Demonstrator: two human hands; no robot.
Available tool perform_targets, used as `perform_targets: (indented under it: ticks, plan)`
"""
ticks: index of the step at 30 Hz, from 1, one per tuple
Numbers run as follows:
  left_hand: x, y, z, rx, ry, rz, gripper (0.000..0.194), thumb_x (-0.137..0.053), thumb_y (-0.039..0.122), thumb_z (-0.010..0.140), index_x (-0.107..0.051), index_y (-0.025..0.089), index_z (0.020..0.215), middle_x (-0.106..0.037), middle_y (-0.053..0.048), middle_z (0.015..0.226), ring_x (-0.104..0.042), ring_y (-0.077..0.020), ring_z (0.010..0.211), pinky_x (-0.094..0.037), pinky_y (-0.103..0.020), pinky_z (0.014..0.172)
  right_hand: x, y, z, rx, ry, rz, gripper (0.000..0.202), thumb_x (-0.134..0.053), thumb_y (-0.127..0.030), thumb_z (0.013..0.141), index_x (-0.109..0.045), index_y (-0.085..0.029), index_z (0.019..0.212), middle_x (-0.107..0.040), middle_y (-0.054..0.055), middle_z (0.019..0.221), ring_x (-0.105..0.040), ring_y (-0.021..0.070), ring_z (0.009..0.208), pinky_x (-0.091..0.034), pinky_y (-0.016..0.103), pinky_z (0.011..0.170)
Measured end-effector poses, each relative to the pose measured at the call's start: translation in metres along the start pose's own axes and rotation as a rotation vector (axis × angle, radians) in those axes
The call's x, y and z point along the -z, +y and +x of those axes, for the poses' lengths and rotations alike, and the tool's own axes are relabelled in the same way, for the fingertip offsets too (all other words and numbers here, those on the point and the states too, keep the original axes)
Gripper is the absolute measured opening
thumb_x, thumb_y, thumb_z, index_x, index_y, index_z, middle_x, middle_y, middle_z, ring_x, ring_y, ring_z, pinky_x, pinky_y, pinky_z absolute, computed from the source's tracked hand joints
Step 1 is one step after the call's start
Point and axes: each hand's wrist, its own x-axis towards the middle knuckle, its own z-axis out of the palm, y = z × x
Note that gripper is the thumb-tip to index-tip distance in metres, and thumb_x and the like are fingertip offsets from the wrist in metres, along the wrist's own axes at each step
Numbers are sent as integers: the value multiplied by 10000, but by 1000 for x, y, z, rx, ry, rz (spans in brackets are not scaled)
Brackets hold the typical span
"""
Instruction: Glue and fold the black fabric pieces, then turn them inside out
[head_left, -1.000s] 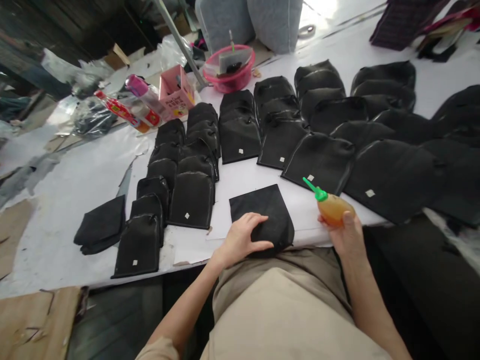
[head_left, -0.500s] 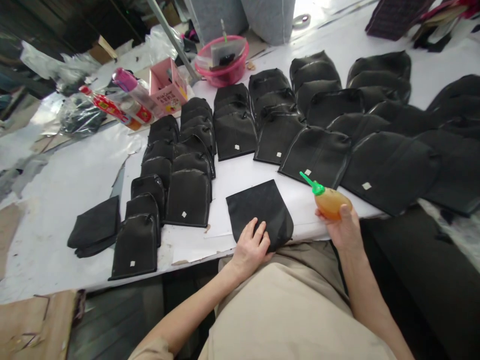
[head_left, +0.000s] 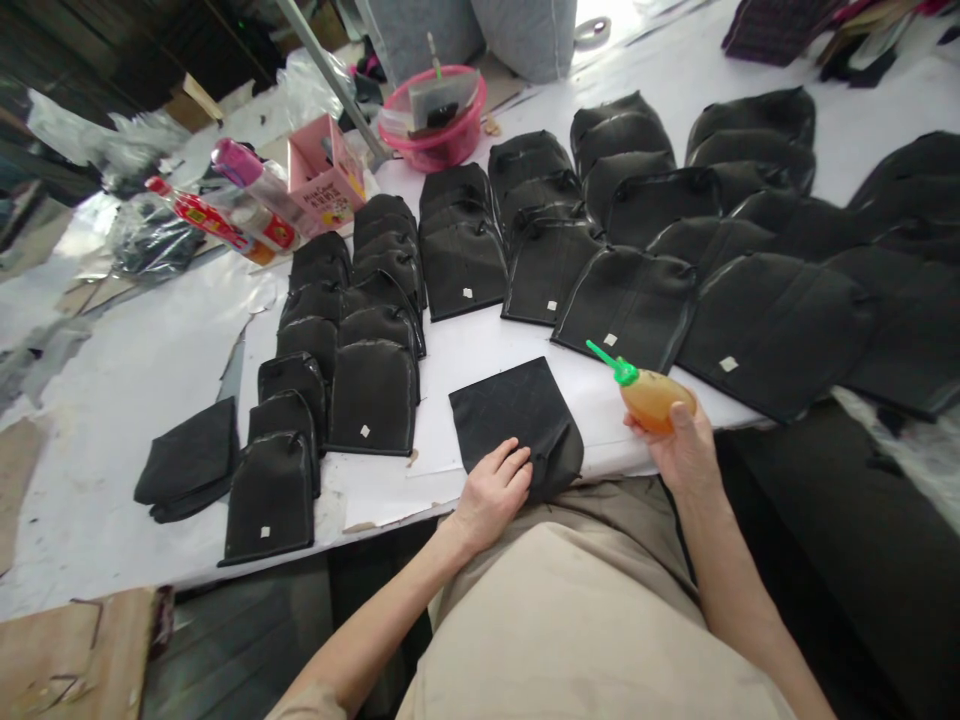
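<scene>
A black fabric piece, straight-edged at the far side and rounded at the near side, lies at the table's front edge. My left hand grips its near edge, fingers close together on top and thumb hidden; a fold rises beside the fingertips. In my right hand is a squeeze bottle of amber liquid, its green nozzle tilted up to the left. The nozzle points over the table, apart from the fabric piece. Beyond it, overlapping black pieces with shiny edges lie in rows, several bearing small white squares.
On the left lie folded black fabric and more overlapping black pieces. Farther back stand a pink basin, a pink box and a red bottle lying tilted. A metal pole rises behind the box.
My left fingers have drawn together, and the near part of the fabric piece has creased into a fold. The squeeze bottle has shifted slightly left in my right hand.
</scene>
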Motion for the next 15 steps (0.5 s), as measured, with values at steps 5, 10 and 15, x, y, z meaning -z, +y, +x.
perform_targets:
  ticks: [5,10,15]
  plan:
    - [43,-18,28,251,54,-179,217,-456,165,978,-605,186,1135,-726,-78,1040,-714,-185,908,-577,-289,794,2,2,1,8,-13,13,580,-859,-580,681,-577,-210,1026,-706,65,880,-672,197,604,-489,258,440]
    - [80,-61,73,363,178,85,189,-462,252,1002,-630,187,1060,-718,-62,946,-694,-197,831,-506,-282,762,3,4,1,19,-24,34,554,-854,-571,700,-596,-223,1046,-711,45,895,-678,193,620,-515,268,466]
    - [87,-107,122,423,319,268,231,-432,251,1005,-634,182,1095,-698,-91,1078,-665,-238,990,-482,-319,868,3,3,0,23,-25,42,541,-852,-563,709,-607,-212,1040,-707,60,919,-671,189,637,-526,273,479]
